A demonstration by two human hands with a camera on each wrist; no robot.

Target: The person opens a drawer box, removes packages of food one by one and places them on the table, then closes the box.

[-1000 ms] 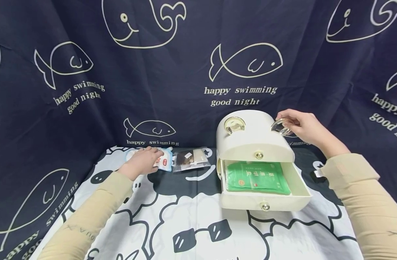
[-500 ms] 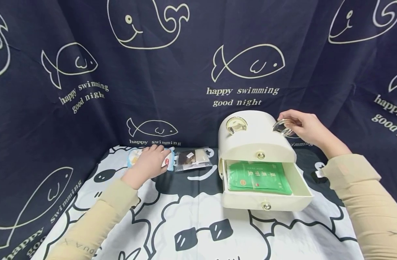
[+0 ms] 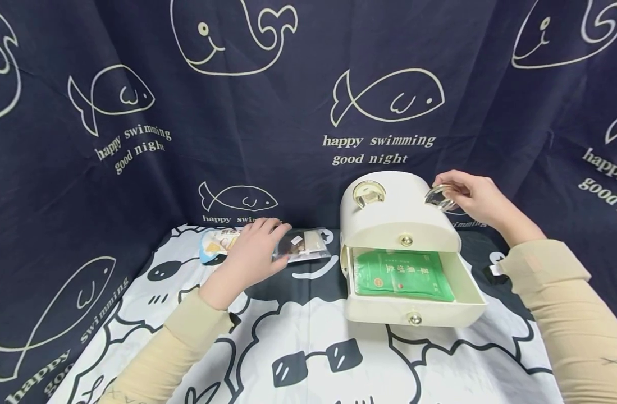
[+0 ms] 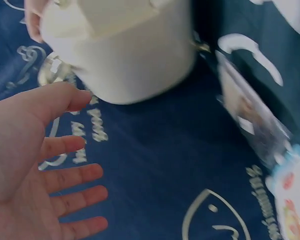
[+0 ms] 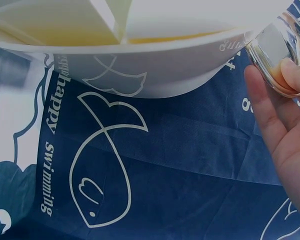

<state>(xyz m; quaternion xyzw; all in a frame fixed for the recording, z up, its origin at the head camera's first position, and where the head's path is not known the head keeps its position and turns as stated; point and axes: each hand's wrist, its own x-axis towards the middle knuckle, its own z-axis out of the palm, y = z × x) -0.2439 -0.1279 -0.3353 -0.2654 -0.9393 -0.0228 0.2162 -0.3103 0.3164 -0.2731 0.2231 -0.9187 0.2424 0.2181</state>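
My left hand (image 3: 251, 252), fingers spread and holding nothing, hovers over the right part of a blue-and-white snack packet (image 3: 212, 247). Just beyond its fingertips lies a clear bag with dark and pale contents (image 3: 308, 244). In the left wrist view, that hand (image 4: 50, 170) shows its fingers extended. At the right, my right hand (image 3: 472, 196) pinches a shiny round metallic ear (image 3: 438, 196) on a cream drawer box (image 3: 389, 219). The thumb and fingers meet on its rim in the right wrist view. The lower drawer (image 3: 414, 311) is pulled out and contains green packets (image 3: 401, 275).
On the box's left side is a matching gold ear (image 3: 370, 194). The upper drawer is closed, with a gold knob (image 3: 406, 240). A small black item with a white tag (image 3: 495, 272) lies right of the box. Dark printed cloth (image 3: 268, 140) hangs behind the patterned tablecloth (image 3: 313, 336).
My left hand has moved right, off the left part of the snack packet toward the clear bag. The right hand stays on the ear; the view has shifted slightly.
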